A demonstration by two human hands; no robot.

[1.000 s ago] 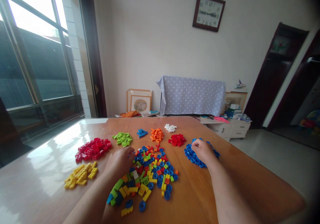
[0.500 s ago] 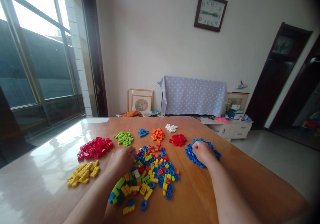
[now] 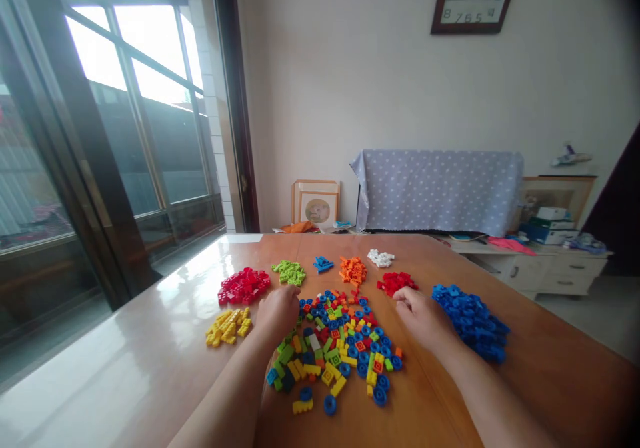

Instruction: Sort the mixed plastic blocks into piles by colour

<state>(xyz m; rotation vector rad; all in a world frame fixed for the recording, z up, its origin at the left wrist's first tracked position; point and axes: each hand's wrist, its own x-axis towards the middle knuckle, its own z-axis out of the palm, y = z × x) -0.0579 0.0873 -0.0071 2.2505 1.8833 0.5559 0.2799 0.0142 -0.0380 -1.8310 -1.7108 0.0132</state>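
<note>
A mixed pile of small coloured bricks lies in the middle of the wooden table. My left hand rests at the pile's left edge, knuckles up, its fingers curled on the bricks. My right hand hovers just right of the pile, fingers curled loosely, between the pile and a heap of blue bricks. What either hand holds, if anything, is hidden.
Sorted heaps sit round the pile: yellow, large red, green, small blue, orange, white, small red. A window is at left, a cloth-covered object behind.
My right hand has left the blue heap and moved left toward the mixed pile. My head has turned left, so everything sits further right in view.
</note>
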